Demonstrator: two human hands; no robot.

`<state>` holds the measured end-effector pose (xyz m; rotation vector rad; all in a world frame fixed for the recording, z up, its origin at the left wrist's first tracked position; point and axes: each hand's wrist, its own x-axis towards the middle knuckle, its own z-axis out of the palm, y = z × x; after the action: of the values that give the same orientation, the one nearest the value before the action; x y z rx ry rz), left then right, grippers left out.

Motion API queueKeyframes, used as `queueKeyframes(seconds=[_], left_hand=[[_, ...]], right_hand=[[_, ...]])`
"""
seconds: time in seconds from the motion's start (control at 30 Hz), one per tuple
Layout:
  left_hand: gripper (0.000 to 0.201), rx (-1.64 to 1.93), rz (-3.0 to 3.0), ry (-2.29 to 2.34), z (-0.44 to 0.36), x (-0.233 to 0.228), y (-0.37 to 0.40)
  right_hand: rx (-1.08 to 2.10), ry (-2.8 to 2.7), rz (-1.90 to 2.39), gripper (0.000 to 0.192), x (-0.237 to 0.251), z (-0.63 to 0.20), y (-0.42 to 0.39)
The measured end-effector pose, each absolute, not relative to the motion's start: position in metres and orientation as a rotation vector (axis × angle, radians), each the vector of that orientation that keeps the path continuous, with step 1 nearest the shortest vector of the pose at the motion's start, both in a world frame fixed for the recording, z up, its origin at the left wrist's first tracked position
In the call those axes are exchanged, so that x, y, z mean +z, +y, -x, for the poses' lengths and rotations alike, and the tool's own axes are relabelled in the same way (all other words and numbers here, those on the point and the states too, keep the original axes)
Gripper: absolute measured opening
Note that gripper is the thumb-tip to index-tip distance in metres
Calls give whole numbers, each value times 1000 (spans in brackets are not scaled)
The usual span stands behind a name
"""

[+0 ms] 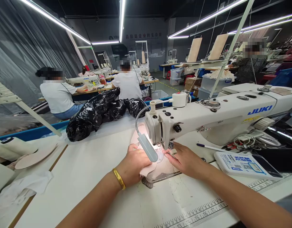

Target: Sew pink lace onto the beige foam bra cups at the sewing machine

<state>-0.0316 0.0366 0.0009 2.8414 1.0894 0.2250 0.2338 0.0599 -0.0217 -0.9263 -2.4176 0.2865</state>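
A white JUKI sewing machine [222, 115] stands on the white table [88, 171]. Under its needle lies a small pale pink fabric piece [149, 169], lit by a gooseneck lamp [147, 147]. My left hand [133, 163], with a gold bangle on the wrist, presses flat on the fabric's left side. My right hand [184, 160] holds the fabric's right edge down with its fingertips beside the presser foot [171, 146]. The lamp head hides part of the fabric and my left fingers.
Black plastic bags [98, 112] lie at the table's far side. A pen [209, 147], cables [245, 139] and a control panel [243, 163] sit right of the machine. White cloth [24, 186] and rolls [15, 147] lie at left. Other people sit at machines behind.
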Motion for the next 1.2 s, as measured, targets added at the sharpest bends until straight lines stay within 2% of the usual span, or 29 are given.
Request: queueKeyframes(seconds=[0.4, 0.7, 0.83, 1.0, 1.2], left_hand=[[21, 334, -2830, 1111, 35, -9, 34], [40, 538, -2884, 1107, 34, -13, 29], [32, 609, -2962, 1069, 33, -15, 22], [17, 584, -2968, 1000, 29, -11, 11], [14, 628, -2973, 941, 22, -7, -2]], right_hand=[[306, -2392, 893, 21, -24, -238, 59], [340, -2444, 931, 25, -27, -238, 57], [345, -2518, 913, 28, -24, -238, 54], [435, -2651, 633, 26, -20, -236, 49], [340, -2723, 495, 20, -23, -235, 44]])
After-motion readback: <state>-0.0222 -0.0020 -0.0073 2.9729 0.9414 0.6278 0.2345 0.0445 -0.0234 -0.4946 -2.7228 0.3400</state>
